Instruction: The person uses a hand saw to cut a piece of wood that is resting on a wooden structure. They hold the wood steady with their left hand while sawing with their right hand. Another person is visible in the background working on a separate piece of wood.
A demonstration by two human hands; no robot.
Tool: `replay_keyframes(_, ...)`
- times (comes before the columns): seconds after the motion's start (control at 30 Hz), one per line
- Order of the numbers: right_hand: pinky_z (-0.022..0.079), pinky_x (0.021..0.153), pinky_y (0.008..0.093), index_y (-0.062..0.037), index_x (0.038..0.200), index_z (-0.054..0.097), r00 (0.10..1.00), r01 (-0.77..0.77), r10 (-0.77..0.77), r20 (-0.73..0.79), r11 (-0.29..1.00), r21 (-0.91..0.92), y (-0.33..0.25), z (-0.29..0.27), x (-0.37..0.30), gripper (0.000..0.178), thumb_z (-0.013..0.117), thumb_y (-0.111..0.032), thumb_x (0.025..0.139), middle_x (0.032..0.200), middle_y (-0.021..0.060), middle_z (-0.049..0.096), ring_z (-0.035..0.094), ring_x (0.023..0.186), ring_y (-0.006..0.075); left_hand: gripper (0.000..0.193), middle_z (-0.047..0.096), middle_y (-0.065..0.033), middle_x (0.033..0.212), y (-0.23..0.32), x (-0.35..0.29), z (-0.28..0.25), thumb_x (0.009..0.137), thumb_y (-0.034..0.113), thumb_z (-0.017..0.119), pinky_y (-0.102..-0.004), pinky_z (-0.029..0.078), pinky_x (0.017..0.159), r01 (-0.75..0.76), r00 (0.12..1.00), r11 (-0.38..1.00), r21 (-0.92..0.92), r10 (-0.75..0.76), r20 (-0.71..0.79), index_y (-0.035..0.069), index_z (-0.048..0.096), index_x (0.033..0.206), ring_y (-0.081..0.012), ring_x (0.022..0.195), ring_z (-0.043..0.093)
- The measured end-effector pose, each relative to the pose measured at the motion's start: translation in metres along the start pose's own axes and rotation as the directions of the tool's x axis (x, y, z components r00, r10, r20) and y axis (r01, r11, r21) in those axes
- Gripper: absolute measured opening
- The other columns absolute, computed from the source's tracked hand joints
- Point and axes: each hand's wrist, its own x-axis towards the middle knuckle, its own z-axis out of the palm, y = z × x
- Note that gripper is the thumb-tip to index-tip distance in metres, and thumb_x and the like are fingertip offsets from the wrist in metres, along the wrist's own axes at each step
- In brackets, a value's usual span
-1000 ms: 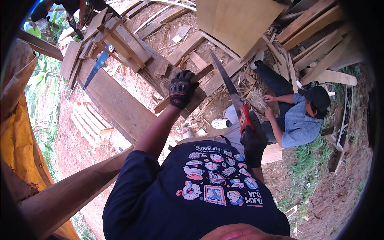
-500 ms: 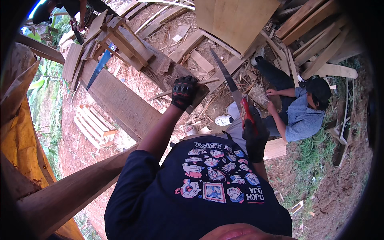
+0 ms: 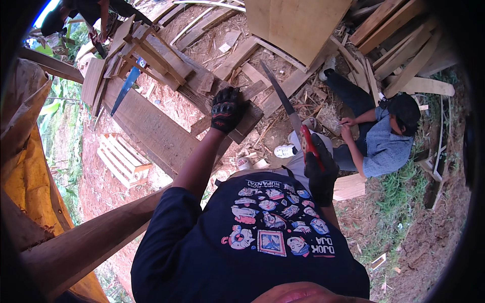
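My left hand (image 3: 227, 109), in a black glove, lies with curled fingers over a short wooden slat (image 3: 254, 90). The slat crosses a thick plank (image 3: 246, 124) near its end, and my hand hides its middle. On the right, my gloved right hand (image 3: 322, 177) is closed round the red handle of a handsaw (image 3: 289, 108). Its long blade points up and away to the left. The blade is in the air, apart from the slat. A second saw (image 3: 126, 88) with a blue blade rests by a wide board (image 3: 151, 126) at the left.
A seated person (image 3: 388, 134) in a cap works at the right; another person (image 3: 101, 20) is at the far left. A slatted crate (image 3: 123, 160) stands on the ground. A large panel (image 3: 298, 30) and stacked timber (image 3: 391, 25) lie beyond. A thick pole (image 3: 96, 237) runs close at the lower left.
The slat under my left hand has turned from its thin edge to show a broader face and tilts more steeply. The saw in my right hand has shifted slightly left.
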Motion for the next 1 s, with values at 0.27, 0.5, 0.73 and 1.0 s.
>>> replay_keyframes(0.27,0.064,0.086,0.0498,-0.0082,0.119,0.074,0.972,0.205,-0.207,0.115,0.978,0.032,-0.006,0.012,0.018,0.024,0.078,-0.009,0.096,0.15,0.0199,0.07,0.077,0.121,0.037,0.05,0.07,-0.0192,0.129,0.003,0.011,-0.009,0.094,0.044,0.081,-0.057,0.05,0.107,0.086,0.991,0.996,-0.013,-0.084,0.107,0.009,0.07,0.129,-0.0421,0.124,0.064)
replay_keyframes(0.5,0.057,0.077,0.0472,-0.0126,0.113,0.074,0.936,0.316,-0.284,0.207,0.938,-0.141,-0.002,0.011,0.028,0.02,0.079,-0.014,0.094,0.156,0.0179,0.066,0.073,0.126,0.0331,0.029,0.077,-0.0192,0.113,-0.001,0.028,-0.019,0.099,0.034,0.075,-0.0537,0.059,0.094,0.067,0.988,0.996,-0.062,-0.058,0.145,0.009,0.076,0.114,-0.0412,0.109,0.074)
replay_keyframes(0.73,0.058,0.074,0.0487,-0.0085,0.119,0.073,0.942,0.271,-0.284,0.178,0.958,0.092,0.012,0.025,0.036,0.021,0.076,-0.013,0.099,0.154,0.0194,0.068,0.075,0.12,0.0365,0.023,0.076,-0.0185,0.114,0.008,0.024,-0.014,0.103,0.029,0.07,-0.0529,0.06,0.09,-0.067,0.982,0.997,0.025,0.061,0.177,0.011,0.075,0.117,-0.0401,0.108,0.074)
replay_keyframes(1.0,0.059,0.073,0.047,-0.0062,0.128,0.071,0.931,0.329,-0.309,0.194,0.941,-0.079,0.014,0.019,0.033,0.027,0.075,-0.012,0.102,0.151,0.0162,0.071,0.077,0.119,0.03,0.031,0.077,-0.0198,0.117,0.006,0.032,-0.015,0.108,0.036,0.065,-0.0553,0.059,0.093,0.029,0.966,0.999,-0.02,-0.023,0.257,0.008,0.072,0.119,-0.043,0.11,0.074)
